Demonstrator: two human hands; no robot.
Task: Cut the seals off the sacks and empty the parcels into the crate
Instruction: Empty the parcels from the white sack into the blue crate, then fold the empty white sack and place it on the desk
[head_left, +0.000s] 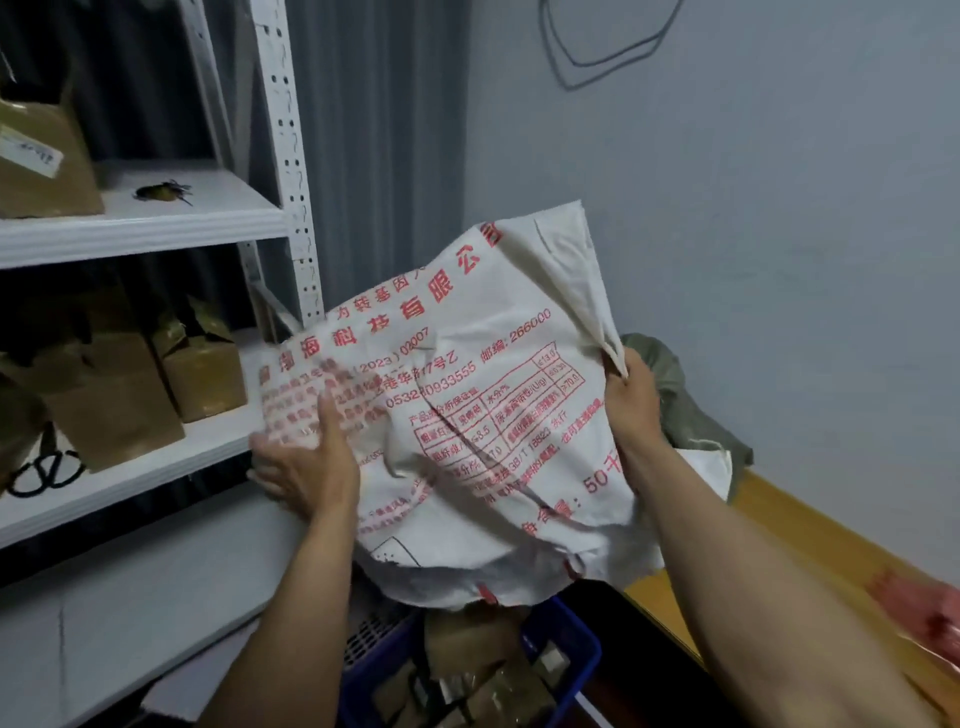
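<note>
A white metal shelving unit (156, 218) fills the left side, and brown cardboard boxes (119, 405) are stacked on its levels. A white woven sack (483, 395) is held up in the middle of the scene, between the shelving and the pale wall, with its crumpled lower hem hanging just above a blue crate (566, 639) at the near edge. The sack is kept between the two hands, which are well apart. Its right edge is pinched in a fold by the right hand (631, 389), fingers curled round the cloth. The left hand (306, 467) is laid against its lower left edge with the thumb up on the print; the fingers are blurred, so a grip cannot be told. The sack looks limp, creased and flattened, and small red pieces show at its lower hem. Red print covers its face, tilted up to the right: "有限公司", "(2023)02007", "邮编:266000", a boxed table of figures, and a large "50" near the right forearm. Brown parcels (467, 644) are seen lying in the crate under the sack. A crumpled green sack (670, 395) lies behind the right hand, on the far end of a yellow wooden surface (779, 519). Black-handled scissors (47, 467) lie on the shelf at far left.
</note>
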